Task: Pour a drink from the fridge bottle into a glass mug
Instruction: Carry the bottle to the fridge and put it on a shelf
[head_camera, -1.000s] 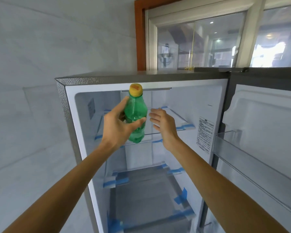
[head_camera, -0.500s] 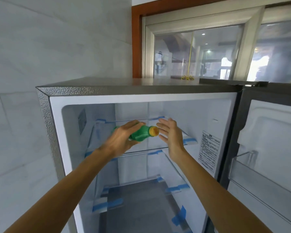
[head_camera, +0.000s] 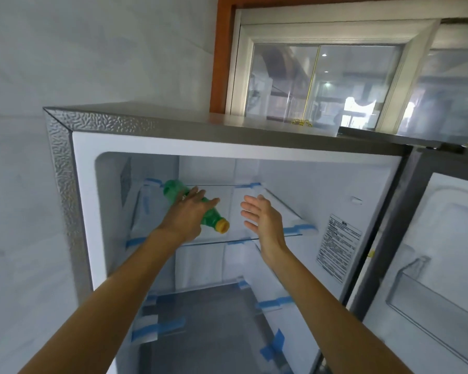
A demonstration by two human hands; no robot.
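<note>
A green plastic bottle (head_camera: 173,191) with a yellow cap (head_camera: 222,226) lies on its side over the upper glass shelf (head_camera: 270,236) inside the open fridge, cap pointing toward me. My left hand (head_camera: 189,214) is wrapped over the bottle's middle from above. My right hand (head_camera: 262,217) hovers to the right of the cap with fingers spread and holds nothing. No glass mug is in view.
The fridge cabinet (head_camera: 62,168) has bare shelves fixed with blue tape (head_camera: 160,325). Its door (head_camera: 443,265) stands open at the right with a door bin. A tiled wall is on the left and a window (head_camera: 324,85) behind the fridge top.
The bottle went from upright in my left hand to lying on its side, and moved deeper onto the upper shelf. My right hand drew slightly away from the cap.
</note>
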